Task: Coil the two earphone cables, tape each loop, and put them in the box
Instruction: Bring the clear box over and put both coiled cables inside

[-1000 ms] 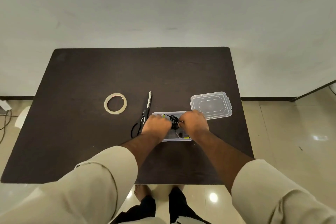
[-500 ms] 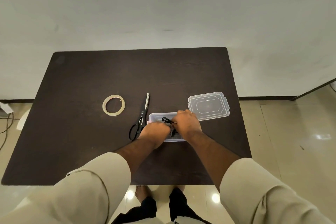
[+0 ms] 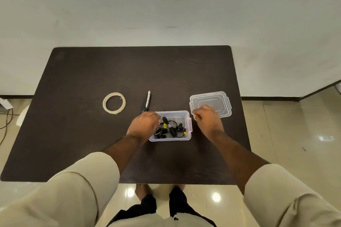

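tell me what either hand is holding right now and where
Nothing clearly. The left hand rests at the box left edge. The right hand reaches the lid near corner; any hold is hidden.

My one camera sits on my head and looks forward and steeply down, so the dark table [image 3: 92,79] fills the middle of its wide view, with the pale wall beyond and my own legs and feet on the tiled floor below. My left hand [image 3: 143,125] and right hand [image 3: 208,119] sit near the centre, my sleeves huge at the bottom corners.
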### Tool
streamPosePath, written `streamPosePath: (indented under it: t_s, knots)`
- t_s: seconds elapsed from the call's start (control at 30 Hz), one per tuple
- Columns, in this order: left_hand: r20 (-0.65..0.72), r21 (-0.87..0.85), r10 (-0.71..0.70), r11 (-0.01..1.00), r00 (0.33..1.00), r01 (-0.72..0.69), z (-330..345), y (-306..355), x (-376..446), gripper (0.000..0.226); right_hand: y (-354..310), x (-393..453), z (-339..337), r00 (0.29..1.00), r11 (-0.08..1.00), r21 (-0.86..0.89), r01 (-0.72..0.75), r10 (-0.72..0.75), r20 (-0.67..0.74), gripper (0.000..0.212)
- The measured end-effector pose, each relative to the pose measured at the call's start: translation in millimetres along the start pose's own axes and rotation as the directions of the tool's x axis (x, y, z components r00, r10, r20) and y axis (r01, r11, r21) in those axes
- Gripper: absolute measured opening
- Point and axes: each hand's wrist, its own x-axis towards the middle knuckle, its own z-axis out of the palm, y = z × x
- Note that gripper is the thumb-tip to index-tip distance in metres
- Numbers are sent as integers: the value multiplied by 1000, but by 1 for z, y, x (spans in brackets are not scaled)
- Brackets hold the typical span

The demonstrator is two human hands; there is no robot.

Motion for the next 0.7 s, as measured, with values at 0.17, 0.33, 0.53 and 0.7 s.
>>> streamPosePath:
  t_s: [0.17, 0.33, 0.53, 0.7]
  knots:
    - [-108, -81, -48, 996, 993, 39, 5, -3, -5, 14, 40, -5, 2, 983, 968, -250, 9, 37, 180, 30]
    - [-131, -153, -189, 974, 973, 169, 10, -7, -2, 22, 39, -2, 8, 985, 915, -386, 115, -55, 163, 23]
    - [-145, -350, -403, 875, 904, 334, 5, -4, -9, 22, 21, -1, -13, 994, 922, -371, 109, -107, 27, 16]
    - [-93, -506, -551, 744, 829, 437, -1, -6, -18, 22, -27, -11, -53, 949, 998, 46, 53, -36, -315, 6]
